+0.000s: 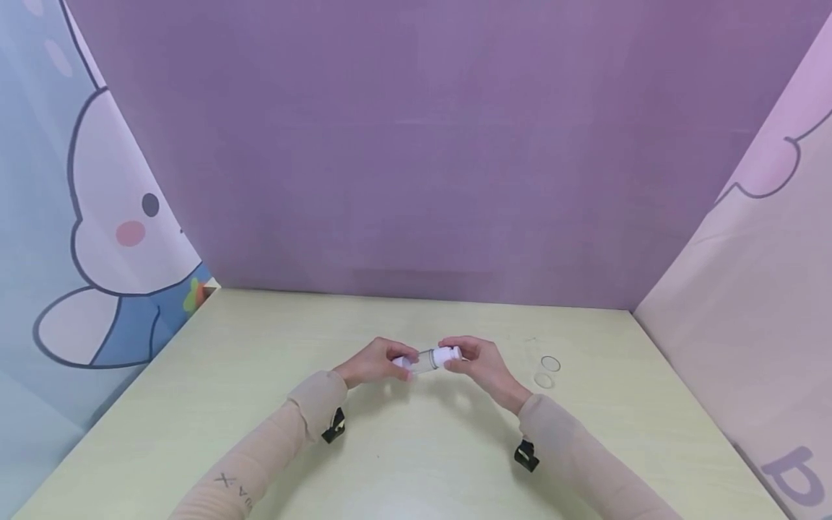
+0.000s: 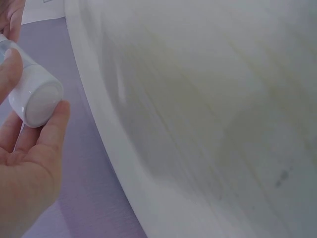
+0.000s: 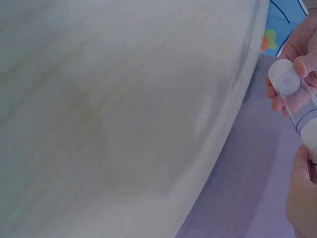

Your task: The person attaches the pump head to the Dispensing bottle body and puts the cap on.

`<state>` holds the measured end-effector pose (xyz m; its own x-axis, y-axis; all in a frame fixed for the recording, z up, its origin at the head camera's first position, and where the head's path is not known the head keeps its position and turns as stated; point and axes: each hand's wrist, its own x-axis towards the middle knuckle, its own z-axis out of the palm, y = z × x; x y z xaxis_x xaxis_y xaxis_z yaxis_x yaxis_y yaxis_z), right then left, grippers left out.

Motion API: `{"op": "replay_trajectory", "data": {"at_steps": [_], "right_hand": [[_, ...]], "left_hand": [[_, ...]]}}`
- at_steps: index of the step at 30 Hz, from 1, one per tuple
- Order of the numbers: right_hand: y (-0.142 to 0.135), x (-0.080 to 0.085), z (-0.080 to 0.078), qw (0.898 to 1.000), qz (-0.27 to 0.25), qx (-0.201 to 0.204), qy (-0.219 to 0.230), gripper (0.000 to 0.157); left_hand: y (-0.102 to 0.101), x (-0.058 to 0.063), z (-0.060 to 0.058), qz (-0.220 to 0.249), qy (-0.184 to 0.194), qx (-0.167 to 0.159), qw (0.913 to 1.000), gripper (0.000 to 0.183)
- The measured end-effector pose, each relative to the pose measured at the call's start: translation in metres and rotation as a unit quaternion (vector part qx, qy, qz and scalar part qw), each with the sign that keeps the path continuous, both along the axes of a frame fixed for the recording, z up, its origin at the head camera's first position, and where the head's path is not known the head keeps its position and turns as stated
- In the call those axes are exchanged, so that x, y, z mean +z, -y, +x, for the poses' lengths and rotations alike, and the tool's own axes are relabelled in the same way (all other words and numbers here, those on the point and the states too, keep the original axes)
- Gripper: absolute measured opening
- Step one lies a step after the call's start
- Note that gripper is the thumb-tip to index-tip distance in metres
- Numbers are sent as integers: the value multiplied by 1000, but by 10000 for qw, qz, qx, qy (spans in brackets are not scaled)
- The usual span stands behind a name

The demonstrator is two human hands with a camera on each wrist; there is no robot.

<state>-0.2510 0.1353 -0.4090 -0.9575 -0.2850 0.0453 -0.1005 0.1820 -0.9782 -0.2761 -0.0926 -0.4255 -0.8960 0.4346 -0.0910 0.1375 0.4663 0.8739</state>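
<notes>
A small clear cylindrical bottle [image 1: 424,360] with white ends is held sideways above the table between both hands. My left hand [image 1: 377,361] grips its white base end, thumb on one side and fingers beneath; the round white base [image 2: 43,105] shows in the left wrist view. At the other end, my right hand [image 1: 482,367] holds the white top [image 1: 445,355] between thumb and fingers. In the right wrist view, the clear wall [image 3: 297,105] shows a round white disc inside near the base. A dark ring line circles the bottle beside the white top.
Right of my right hand, a thin dark ring [image 1: 550,363] and a paler ring [image 1: 543,380] lie on the light wooden table [image 1: 403,462]. A faint transparent piece [image 1: 531,348] is near them, its shape unclear. A purple panel [image 1: 416,159] stands behind, with printed cloths at both sides.
</notes>
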Motion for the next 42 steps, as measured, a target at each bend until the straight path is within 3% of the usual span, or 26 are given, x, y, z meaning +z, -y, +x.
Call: {"op": "replay_trajectory", "data": {"at_steps": [42], "right_hand": [[-4,-6,-3,9978,367,-529,138,31]], "left_hand": [[-6,-1,-2,38,38,-14,10000,39]]}}
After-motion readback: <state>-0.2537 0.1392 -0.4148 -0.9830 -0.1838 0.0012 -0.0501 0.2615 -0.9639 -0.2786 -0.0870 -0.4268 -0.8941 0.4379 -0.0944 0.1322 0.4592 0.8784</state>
